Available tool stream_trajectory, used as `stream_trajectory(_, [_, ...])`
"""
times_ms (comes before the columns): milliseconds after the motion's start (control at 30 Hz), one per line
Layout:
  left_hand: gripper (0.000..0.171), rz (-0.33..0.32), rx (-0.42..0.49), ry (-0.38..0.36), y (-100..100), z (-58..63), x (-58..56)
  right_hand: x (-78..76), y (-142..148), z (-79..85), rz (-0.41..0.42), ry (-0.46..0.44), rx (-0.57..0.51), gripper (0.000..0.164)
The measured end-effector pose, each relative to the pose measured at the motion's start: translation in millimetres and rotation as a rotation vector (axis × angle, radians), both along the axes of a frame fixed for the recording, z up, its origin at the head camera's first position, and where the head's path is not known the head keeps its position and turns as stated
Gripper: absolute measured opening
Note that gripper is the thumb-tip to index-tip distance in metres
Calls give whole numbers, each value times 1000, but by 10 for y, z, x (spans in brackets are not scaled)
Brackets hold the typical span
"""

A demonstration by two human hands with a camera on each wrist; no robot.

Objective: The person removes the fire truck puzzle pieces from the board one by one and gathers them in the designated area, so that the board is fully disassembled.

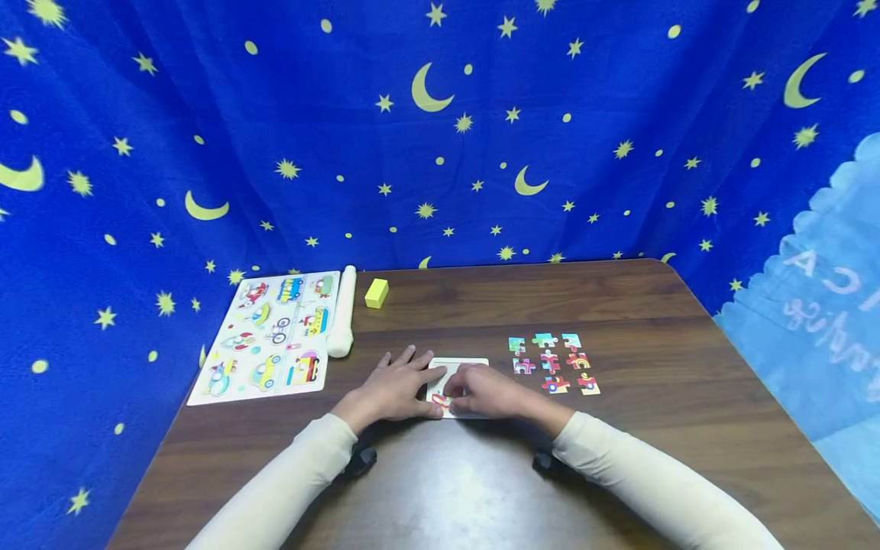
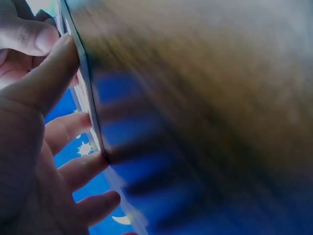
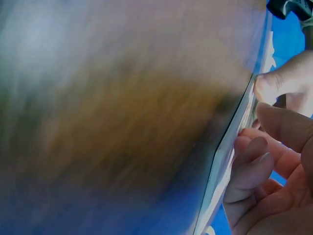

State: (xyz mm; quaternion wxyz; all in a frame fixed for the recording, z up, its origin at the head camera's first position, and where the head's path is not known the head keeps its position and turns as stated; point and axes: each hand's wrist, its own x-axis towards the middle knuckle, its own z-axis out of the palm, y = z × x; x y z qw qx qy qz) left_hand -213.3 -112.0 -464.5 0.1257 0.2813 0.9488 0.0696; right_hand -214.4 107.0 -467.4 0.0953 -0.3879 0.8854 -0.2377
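A small white puzzle board (image 1: 470,360) lies flat on the table between both hands. My left hand (image 1: 396,389) rests at its left side with the fingers spread, its thumb and index finger touching the board. From the right, my right hand (image 1: 491,391) reaches over the board and covers much of it. Its curled fingers and thumb (image 3: 279,120) hold a red and white puzzle piece (image 1: 440,401) at the board's near left corner; the grip itself is mostly hidden. Several loose jigsaw pieces (image 1: 548,360) lie spread in rows to the right of that hand.
A large white picture board (image 1: 234,328) with vehicles lies at the left. Beside it is a cream-coloured roller-like thing (image 1: 343,313), and a yellow block (image 1: 376,293) stands farther back. A blue star-patterned curtain (image 1: 474,145) hangs behind the wooden table (image 1: 660,428).
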Motion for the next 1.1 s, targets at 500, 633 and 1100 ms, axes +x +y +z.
stream_trajectory(500, [82, -4, -44, 10, 3, 8, -16, -56, -135, -22, -101, -164, -41, 23])
stream_trajectory(633, [83, -11, -44, 9, 1, 1, -10, -72, -146, -32, -101, -171, -38, 22])
stream_trajectory(1100, [85, -6, -24, 0, -7, 6, 16, -132, -116, 26, -15, -221, -57, 19])
